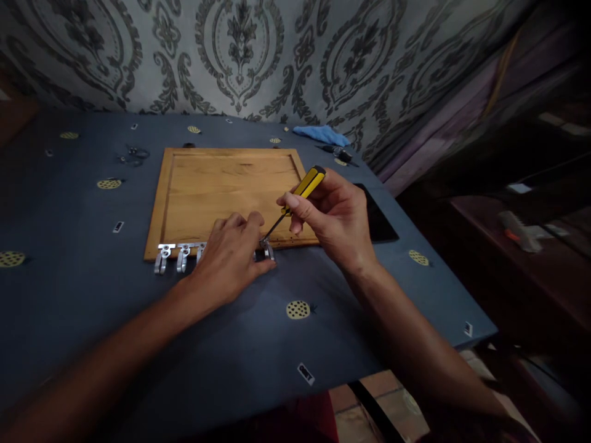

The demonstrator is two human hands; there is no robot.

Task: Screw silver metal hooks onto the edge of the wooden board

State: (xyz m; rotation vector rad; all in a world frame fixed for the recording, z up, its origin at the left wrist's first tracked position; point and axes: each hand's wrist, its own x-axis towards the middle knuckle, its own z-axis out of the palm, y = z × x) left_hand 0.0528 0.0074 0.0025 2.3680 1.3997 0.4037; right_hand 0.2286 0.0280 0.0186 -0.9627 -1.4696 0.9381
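Observation:
My right hand [339, 218] is closed around a yellow-and-black screwdriver [308, 184]. Its thin shaft slants down to the left, the tip at a silver metal hook [267, 247] on the front edge of a framed wooden board [226, 184]. My left hand [233, 252] lies across that edge, fingers bent on the wood and the thumb stretched against the same hook. Farther left along the edge are other silver hooks [183, 257], their prongs pointing towards me; my left hand partly covers one. Whether a screw sits under the tip is too small to tell.
The board lies on a blue patterned tablecloth [298, 369]. Behind it are a blue cloth [322, 134] and a dark tool [339, 152]. A flat black panel [379, 215] lies to the right, and a small dark wiry object [133, 155] to the left. Patterned wallpaper [240, 55] rises behind.

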